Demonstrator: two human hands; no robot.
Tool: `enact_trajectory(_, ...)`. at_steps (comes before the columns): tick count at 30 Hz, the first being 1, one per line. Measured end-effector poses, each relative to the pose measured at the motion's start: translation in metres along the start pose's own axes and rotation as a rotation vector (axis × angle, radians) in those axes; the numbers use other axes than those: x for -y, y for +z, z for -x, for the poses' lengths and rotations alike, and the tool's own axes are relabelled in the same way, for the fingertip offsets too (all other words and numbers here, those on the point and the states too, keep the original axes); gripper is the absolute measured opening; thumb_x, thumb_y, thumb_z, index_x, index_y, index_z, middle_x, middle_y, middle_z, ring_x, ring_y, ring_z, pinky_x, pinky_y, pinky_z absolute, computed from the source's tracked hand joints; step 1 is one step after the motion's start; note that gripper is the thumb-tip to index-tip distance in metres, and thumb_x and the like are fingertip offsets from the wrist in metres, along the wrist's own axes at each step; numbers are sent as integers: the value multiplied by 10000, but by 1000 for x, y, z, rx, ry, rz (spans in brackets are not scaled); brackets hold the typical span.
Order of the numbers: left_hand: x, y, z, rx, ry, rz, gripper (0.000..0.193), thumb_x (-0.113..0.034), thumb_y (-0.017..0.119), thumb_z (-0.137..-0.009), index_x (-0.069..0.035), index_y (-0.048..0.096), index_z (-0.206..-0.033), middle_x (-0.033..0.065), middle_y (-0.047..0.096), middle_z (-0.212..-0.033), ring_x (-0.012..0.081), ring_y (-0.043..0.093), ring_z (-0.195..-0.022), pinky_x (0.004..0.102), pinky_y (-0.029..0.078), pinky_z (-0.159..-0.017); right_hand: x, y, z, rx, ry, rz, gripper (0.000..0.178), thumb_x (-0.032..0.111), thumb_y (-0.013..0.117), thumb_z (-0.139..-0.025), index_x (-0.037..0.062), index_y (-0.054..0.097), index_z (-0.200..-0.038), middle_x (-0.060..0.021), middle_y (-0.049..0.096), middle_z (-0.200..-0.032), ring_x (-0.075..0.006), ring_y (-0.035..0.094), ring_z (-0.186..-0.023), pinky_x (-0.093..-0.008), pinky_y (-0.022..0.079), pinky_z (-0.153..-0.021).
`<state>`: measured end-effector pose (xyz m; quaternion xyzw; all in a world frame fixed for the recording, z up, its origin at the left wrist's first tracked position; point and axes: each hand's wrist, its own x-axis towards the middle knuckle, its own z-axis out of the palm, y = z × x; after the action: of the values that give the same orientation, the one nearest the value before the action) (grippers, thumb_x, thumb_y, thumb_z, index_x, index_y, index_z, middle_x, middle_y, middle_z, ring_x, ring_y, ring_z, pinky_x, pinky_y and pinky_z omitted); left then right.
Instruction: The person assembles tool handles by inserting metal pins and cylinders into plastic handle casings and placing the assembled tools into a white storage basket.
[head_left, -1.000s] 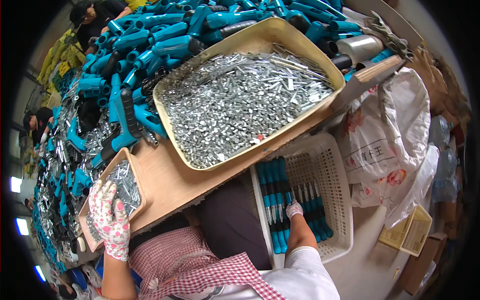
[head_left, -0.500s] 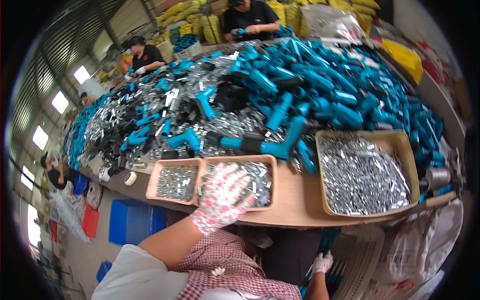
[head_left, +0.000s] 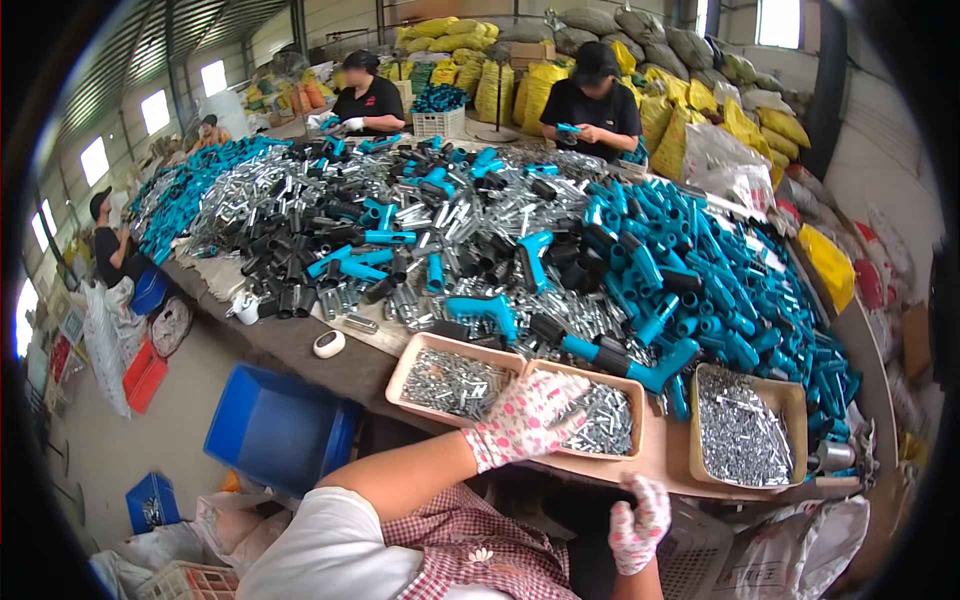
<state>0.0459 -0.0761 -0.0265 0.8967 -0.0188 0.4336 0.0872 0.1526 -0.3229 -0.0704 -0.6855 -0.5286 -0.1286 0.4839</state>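
Note:
My left hand (head_left: 528,420), in a white glove with pink spots, lies palm down over the near rim of the middle peach tub (head_left: 640,412), fingers stretched and apart. Small shiny metal pieces (head_left: 606,425) fill that tub, just beyond the fingertips. My right hand (head_left: 638,525), gloved alike, is raised below the table's front edge with its thumb apart from the fingers; nothing shows in it. To the left stands another peach tub (head_left: 405,368) of finer metal pieces. A larger beige tub (head_left: 798,420) of metal pins or strips stands to the right.
Teal pistol-shaped plastic housings (head_left: 690,290) and clear and black parts heap over the table. A teal-and-black piece (head_left: 650,370) lies behind the tubs. A small white round object (head_left: 328,344) sits at the table edge, a blue bin (head_left: 275,420) below. Two co-workers (head_left: 598,110) (head_left: 367,98) work across.
The view has swung, so the tubs sit further right and lower. My right hand has come up from low beside the crate toward the table edge. My left hand stays at the middle tub.

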Motion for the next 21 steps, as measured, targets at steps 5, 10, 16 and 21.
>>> enact_trajectory(5, 54, -63, 6, 240, -628, 2, 468, -282, 634, -886, -10, 569, -1261, 194, 630, -1156, 322, 584, -1104, 413, 455, -961, 27, 40, -69, 284, -243, 185, 582, 159, 730, -737, 69, 543, -1281, -141, 625, -1141, -355, 584, -1047, -471, 442, -953)
enact_trajectory(10, 54, -66, 13, 261, -522, 14, 518, -265, 652, -879, -56, 532, -1338, 186, 618, -1194, 331, 570, -1138, 416, 445, -990, -49, 37, -167, 526, -24, 920, 744, 164, 612, -807, 86, 310, -1482, -139, 497, -1376, -355, 418, -1318, -574, 226, -1130)
enact_trajectory(16, 39, -57, 32, 231, -443, 82, 545, -272, 679, -855, -27, 535, -1320, 158, 628, -1175, 320, 581, -1106, 412, 455, -971, -54, 37, -214, 1134, -112, 1229, 761, 244, 650, -807, 87, 328, -1479, -108, 632, -1173, -257, 535, -1206, -591, 118, -1157)
enact_trajectory(21, 29, -65, 10, 99, -192, -111, 608, -281, 682, -831, -28, 501, -1352, 141, 581, -1246, 313, 511, -1183, 455, 371, -1049, -28, 6, -210, 1018, -60, 1139, 755, 311, 651, -769, 108, 387, -1446, -80, 682, -996, -262, 607, -1054, -530, 128, -1174)
